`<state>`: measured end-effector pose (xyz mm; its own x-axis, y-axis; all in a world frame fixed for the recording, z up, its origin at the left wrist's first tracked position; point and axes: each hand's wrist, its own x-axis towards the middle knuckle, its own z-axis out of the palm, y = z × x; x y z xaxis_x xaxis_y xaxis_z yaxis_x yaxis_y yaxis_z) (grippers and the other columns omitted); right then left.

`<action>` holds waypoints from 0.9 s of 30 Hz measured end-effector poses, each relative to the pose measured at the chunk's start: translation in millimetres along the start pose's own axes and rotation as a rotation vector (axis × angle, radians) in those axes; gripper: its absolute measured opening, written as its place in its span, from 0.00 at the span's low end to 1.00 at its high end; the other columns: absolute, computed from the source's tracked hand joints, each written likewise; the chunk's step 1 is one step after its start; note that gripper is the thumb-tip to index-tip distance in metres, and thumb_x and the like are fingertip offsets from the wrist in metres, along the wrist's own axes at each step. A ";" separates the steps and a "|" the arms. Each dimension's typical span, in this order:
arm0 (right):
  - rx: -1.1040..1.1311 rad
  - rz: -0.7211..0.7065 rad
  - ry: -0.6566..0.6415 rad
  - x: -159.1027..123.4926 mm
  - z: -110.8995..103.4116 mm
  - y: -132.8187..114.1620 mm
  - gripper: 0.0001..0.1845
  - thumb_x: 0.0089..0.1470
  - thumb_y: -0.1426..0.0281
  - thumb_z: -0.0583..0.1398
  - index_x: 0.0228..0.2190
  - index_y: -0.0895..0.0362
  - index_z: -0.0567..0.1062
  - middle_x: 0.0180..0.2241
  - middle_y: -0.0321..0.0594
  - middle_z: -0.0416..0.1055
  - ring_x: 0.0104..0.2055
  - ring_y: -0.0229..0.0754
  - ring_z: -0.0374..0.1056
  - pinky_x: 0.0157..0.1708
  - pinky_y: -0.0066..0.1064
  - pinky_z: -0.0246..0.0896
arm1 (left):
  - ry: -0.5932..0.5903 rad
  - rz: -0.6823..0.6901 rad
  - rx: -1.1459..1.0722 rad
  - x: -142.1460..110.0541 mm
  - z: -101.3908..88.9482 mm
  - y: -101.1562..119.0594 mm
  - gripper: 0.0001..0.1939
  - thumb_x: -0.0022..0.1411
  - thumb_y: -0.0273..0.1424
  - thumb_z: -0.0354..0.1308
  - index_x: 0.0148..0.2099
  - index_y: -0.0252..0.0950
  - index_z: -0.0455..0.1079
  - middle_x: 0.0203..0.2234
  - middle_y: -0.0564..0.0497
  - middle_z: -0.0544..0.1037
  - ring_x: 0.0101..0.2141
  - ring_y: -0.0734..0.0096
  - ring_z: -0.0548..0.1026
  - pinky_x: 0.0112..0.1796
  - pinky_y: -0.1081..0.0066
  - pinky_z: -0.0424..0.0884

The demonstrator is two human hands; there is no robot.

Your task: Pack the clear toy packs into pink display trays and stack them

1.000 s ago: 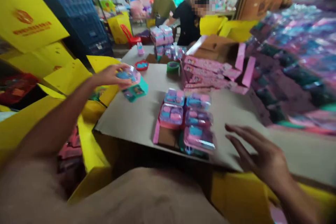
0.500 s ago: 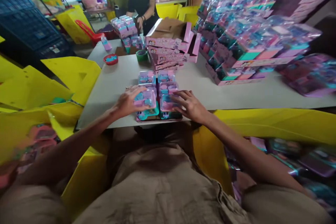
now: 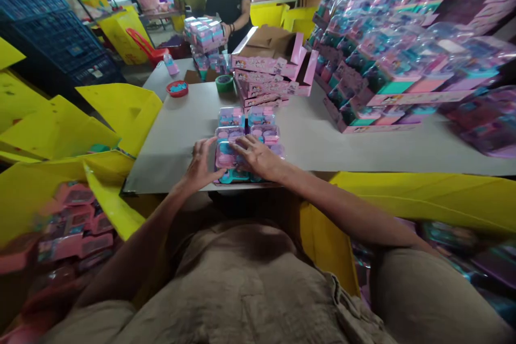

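Observation:
Small clear-lidded plastic boxes with pink, purple and blue contents stand in two columns in a low tray (image 3: 245,184) at the table's front edge. My left hand (image 3: 197,164) is open beside the front left box (image 3: 226,157), thumb and fingers spread at its left side. Fingers stretched out, my right hand (image 3: 258,157) lies over the tops of the front boxes and reaches onto the left one. It hides much of the front right box (image 3: 277,151). Behind them, more boxes (image 3: 262,116) stay in view.
Stacked pink display cartons (image 3: 262,67) stand behind the tray. Filled displays (image 3: 395,78) rise at the right. A red bowl (image 3: 177,89) and green tape roll (image 3: 224,84) lie at the back left. Yellow bins (image 3: 121,113) flank the table (image 3: 173,134). A person (image 3: 231,5) handles boxes opposite.
My right hand has moved left across the front boxes. My left hand has loosened and come off the front left box's top to its side; that box now sits level.

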<state>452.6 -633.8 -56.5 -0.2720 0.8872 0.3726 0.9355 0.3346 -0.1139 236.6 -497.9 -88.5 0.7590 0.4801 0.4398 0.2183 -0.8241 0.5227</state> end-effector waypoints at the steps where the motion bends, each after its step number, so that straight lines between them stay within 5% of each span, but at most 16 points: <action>1: -0.013 -0.004 -0.007 -0.2 1.4 1.0 0.34 0.62 0.69 0.68 0.65 0.65 0.67 0.58 0.60 0.68 0.58 0.60 0.63 0.57 0.55 0.67 | 0.029 -0.109 -0.061 -14.3 3.0 -5.1 0.46 0.53 0.34 0.72 0.72 0.39 0.59 0.60 0.38 0.70 0.59 0.51 0.72 0.55 0.53 0.75; 6: -0.036 -0.067 -0.016 0.3 4.3 2.8 0.32 0.67 0.69 0.63 0.67 0.63 0.63 0.59 0.61 0.66 0.61 0.61 0.62 0.58 0.57 0.67 | -0.021 -0.519 -0.417 -60.7 35.4 -21.4 0.44 0.51 0.39 0.74 0.68 0.35 0.66 0.51 0.42 0.75 0.47 0.59 0.77 0.47 0.60 0.78; 9: -0.046 -0.094 -0.057 10.0 11.4 -2.6 0.30 0.68 0.70 0.59 0.66 0.66 0.63 0.59 0.64 0.67 0.62 0.63 0.61 0.59 0.58 0.66 | -0.013 -0.563 -0.517 -66.3 47.5 -23.3 0.43 0.50 0.41 0.75 0.66 0.35 0.67 0.50 0.43 0.74 0.43 0.63 0.78 0.45 0.62 0.79; 12: -0.043 -0.086 -0.072 16.9 17.4 -5.9 0.30 0.68 0.71 0.58 0.67 0.67 0.64 0.58 0.64 0.68 0.63 0.63 0.62 0.61 0.59 0.64 | -0.040 -0.553 -0.471 -64.2 40.2 -20.0 0.43 0.51 0.40 0.74 0.66 0.36 0.67 0.50 0.42 0.74 0.42 0.62 0.78 0.44 0.61 0.79; 14: 0.007 -0.099 -0.040 13.2 14.3 -1.4 0.31 0.69 0.68 0.59 0.68 0.64 0.63 0.59 0.62 0.67 0.64 0.61 0.62 0.61 0.58 0.65 | 0.011 -0.463 -0.303 -57.5 25.5 -12.3 0.43 0.52 0.39 0.74 0.68 0.37 0.65 0.54 0.40 0.72 0.48 0.57 0.77 0.47 0.57 0.79; 18: 0.107 -0.068 0.150 -15.7 -7.8 18.5 0.28 0.72 0.59 0.57 0.67 0.58 0.66 0.60 0.57 0.66 0.63 0.54 0.64 0.59 0.51 0.68 | 0.096 -0.021 0.096 -25.4 -7.2 13.5 0.44 0.60 0.36 0.71 0.74 0.39 0.58 0.64 0.36 0.66 0.64 0.45 0.67 0.63 0.45 0.67; 22: -0.060 -0.005 0.106 -47.0 -17.8 32.1 0.34 0.68 0.48 0.60 0.62 0.60 0.73 0.55 0.57 0.70 0.58 0.60 0.64 0.58 0.58 0.64 | -0.134 0.296 0.277 19.5 -10.7 27.5 0.38 0.62 0.37 0.70 0.71 0.36 0.64 0.62 0.35 0.71 0.62 0.41 0.69 0.63 0.44 0.66; 27: -0.162 0.078 0.012 -63.5 -3.6 40.5 0.39 0.67 0.44 0.57 0.68 0.55 0.68 0.56 0.56 0.69 0.56 0.60 0.64 0.60 0.61 0.58 | -0.271 0.380 0.323 47.2 3.6 13.8 0.40 0.61 0.45 0.72 0.70 0.37 0.67 0.58 0.34 0.73 0.58 0.40 0.73 0.60 0.44 0.71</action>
<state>508.5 -677.8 -81.4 -0.1958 0.9040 0.3801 0.9779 0.2087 0.0072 277.6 -487.7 -63.1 0.9417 0.0730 0.3283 0.0436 -0.9944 0.0960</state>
